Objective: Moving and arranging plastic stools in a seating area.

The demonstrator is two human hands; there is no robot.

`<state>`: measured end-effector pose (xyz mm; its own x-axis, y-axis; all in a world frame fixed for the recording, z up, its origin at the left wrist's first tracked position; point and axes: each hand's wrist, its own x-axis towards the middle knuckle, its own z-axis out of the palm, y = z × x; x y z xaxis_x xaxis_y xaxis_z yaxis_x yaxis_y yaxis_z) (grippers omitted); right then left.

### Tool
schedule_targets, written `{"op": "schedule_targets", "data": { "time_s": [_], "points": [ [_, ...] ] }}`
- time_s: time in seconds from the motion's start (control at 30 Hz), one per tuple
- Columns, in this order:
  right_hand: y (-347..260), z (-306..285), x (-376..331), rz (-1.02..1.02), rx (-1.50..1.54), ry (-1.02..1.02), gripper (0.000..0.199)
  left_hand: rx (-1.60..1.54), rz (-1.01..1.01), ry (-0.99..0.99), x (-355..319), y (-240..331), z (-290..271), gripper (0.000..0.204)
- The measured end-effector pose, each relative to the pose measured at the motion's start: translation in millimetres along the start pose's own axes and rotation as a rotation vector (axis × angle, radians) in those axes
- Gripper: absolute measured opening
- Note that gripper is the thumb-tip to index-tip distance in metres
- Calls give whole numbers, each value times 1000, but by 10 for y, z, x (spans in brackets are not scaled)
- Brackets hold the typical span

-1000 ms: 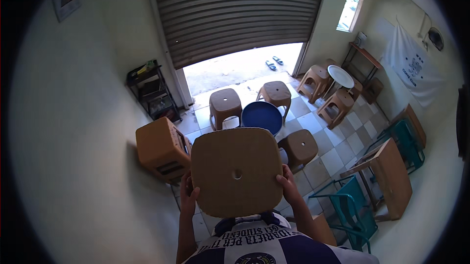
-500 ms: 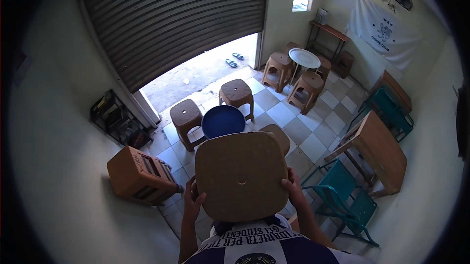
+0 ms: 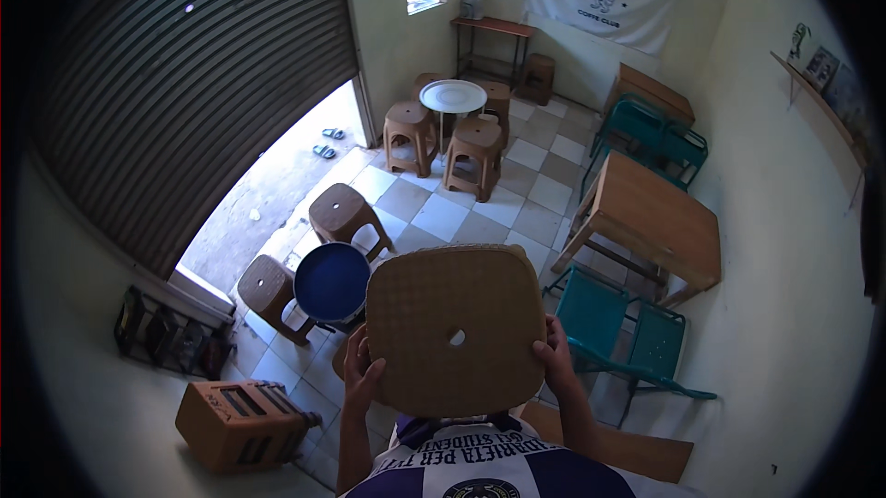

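In front of my body I carry a brown plastic stool (image 3: 452, 300), its square woven-pattern seat facing me, with a small hole in the middle. My left hand (image 3: 363, 373) grips the stool's left edge, thumb on top of the seat. On the opposite edge my right hand (image 3: 554, 357) holds on the same way. The stool's legs are hidden under the seat. Just beyond it, to the left, stands a round blue table (image 3: 330, 281) with two brown stools at its far side, one (image 3: 346, 210) farther off and one (image 3: 269, 286) nearer the wall.
A white round table (image 3: 453, 96) ringed by several stools stands ahead. Along the right are a wooden table (image 3: 646, 221) and teal folding chairs (image 3: 591, 313). An orange-brown stack of stools (image 3: 242, 424) lies at the lower left, near a black rack (image 3: 173, 336). A shutter (image 3: 203, 73) is partly raised.
My view has turned right, so the room's furniture appears shifted left. The stool stays between my hands in the same grip.
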<state>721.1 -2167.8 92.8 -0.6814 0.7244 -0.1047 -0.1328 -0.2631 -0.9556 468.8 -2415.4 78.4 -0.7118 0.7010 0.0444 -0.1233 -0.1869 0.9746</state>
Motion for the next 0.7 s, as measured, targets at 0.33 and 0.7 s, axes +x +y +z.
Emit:
{"op": "schedule_targets", "data": {
  "time_s": [0.33,0.7],
  "points": [
    [-172,-487,553,-36,9,224,87,-87,-89,-193,1305,-210,718,89],
    [-462,-940,1829,-32,25,348,85,-110,-144,-341,2937,-413,1274,84]
  ]
}}
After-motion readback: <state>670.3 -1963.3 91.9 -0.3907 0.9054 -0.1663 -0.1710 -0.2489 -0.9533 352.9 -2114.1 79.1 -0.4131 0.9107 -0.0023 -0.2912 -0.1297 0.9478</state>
